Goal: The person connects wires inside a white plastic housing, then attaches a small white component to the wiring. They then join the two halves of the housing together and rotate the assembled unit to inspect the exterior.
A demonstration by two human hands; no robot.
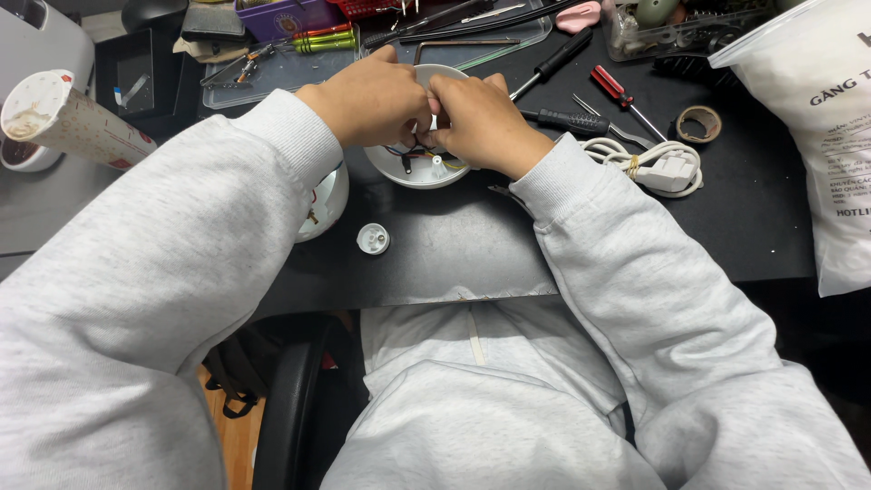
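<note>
While both the left hand (367, 100) and right hand (481, 122) pinch thin wires inside the white plastic shell (413, 172), it looks light, rigid, brittle, best steadied by its rim.

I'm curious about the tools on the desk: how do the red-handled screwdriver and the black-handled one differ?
The red-handled screwdriver is shorter, with a striped red handle; the black-handled screwdriver is longer and plain black. The red one lies further right, its shaft pointing down-right; the black one's shaft runs down-left toward the right hand. Both lie flat and untouched on the black desk.
</note>
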